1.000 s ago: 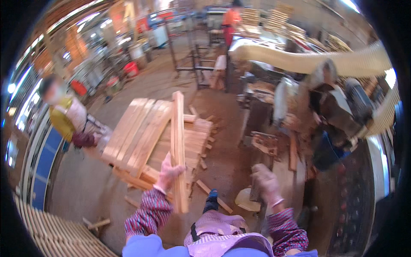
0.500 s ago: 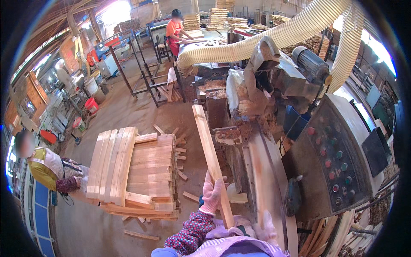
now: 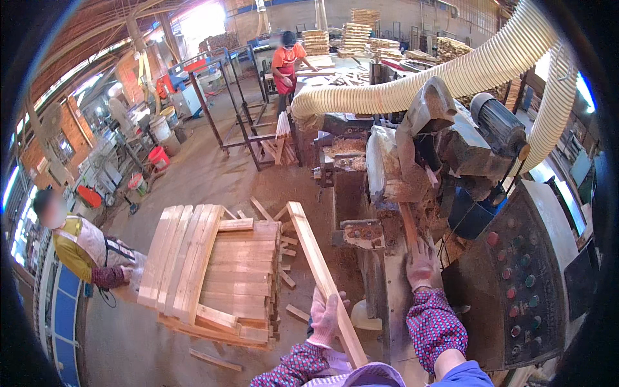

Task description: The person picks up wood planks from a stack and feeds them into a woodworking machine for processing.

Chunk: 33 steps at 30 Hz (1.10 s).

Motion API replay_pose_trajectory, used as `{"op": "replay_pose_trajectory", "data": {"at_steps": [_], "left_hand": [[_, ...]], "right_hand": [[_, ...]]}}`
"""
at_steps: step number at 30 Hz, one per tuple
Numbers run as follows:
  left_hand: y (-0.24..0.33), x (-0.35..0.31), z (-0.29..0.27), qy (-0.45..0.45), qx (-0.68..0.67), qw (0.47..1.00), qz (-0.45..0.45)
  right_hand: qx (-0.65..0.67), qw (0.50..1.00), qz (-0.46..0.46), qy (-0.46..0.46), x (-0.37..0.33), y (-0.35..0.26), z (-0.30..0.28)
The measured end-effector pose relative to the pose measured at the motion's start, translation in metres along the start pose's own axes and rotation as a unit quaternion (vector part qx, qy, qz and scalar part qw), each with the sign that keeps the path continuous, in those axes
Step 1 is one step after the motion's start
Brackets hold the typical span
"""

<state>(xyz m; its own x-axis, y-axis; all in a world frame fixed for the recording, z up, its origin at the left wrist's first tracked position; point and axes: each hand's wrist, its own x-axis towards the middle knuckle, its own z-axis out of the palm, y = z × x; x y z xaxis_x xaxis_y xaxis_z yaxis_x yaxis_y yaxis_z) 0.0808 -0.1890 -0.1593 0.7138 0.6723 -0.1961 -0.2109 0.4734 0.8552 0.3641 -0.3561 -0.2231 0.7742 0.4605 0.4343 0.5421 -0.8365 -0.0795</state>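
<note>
My left hand [image 3: 324,316], in a pale pinkish glove, is wrapped round a long wooden board [image 3: 316,258] that slants up and away from my body. Ahead on the right, my right hand [image 3: 422,266], gloved too, lies with fingers stretched forward on the machine bed [image 3: 394,290]. Its fingertips are at the near end of a narrow wooden strip [image 3: 407,222], which runs toward the sawdust-covered machine head [image 3: 422,122]. Whether the palm rests on the strip or the bed is hard to make out. Patterned sleeve covers show on both forearms.
A stack of boards [image 3: 242,271] stands left of me, with offcuts [image 3: 216,360] on the floor around it. A control panel [image 3: 516,290] borders the right side. A ribbed hose [image 3: 412,87] crosses overhead. One co-worker [image 3: 90,251] stands left, another [image 3: 288,68] at a far table.
My right hand has moved forward from close to my body onto the machine bed, by the wooden strip. My left hand still holds its board. The view has shifted slightly.
</note>
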Motion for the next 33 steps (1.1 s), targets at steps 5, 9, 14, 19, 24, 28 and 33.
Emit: {"op": "replay_pose_trajectory", "data": {"at_steps": [5, 9, 14, 19, 24, 28, 33], "left_hand": [[-0.003, 0.006, 0.001, 0.018, 0.063, 0.994, 0.082], [-0.016, -0.005, -0.015, -0.115, 0.365, 0.915, 0.129], [0.021, 0.024, -0.098, -0.242, 0.523, 0.801, 0.163], [0.172, 0.116, -0.249, 0.175, 0.849, 0.498, 0.006], [0.247, 0.109, -0.278, 0.207, 0.883, 0.387, -0.164], [0.198, 0.137, -0.38, 0.206, 0.924, 0.297, -0.122], [0.189, 0.129, -0.343, 0.17, 0.862, 0.476, -0.041]], "right_hand": [[0.616, 0.741, -0.023, -0.266, -0.082, -0.11, -0.086], [0.689, 0.63, 0.12, -0.337, -0.162, -0.134, -0.163], [0.435, 0.826, 0.235, -0.269, -0.227, -0.08, -0.194], [0.127, 0.958, 0.146, -0.21, -0.312, -0.033, -0.16], [-0.044, 0.986, 0.059, -0.152, -0.252, -0.033, -0.107], [-0.07, 0.982, 0.041, -0.169, -0.106, -0.017, -0.034], [-0.057, 0.992, 0.024, -0.113, 0.006, -0.002, 0.015]]}}
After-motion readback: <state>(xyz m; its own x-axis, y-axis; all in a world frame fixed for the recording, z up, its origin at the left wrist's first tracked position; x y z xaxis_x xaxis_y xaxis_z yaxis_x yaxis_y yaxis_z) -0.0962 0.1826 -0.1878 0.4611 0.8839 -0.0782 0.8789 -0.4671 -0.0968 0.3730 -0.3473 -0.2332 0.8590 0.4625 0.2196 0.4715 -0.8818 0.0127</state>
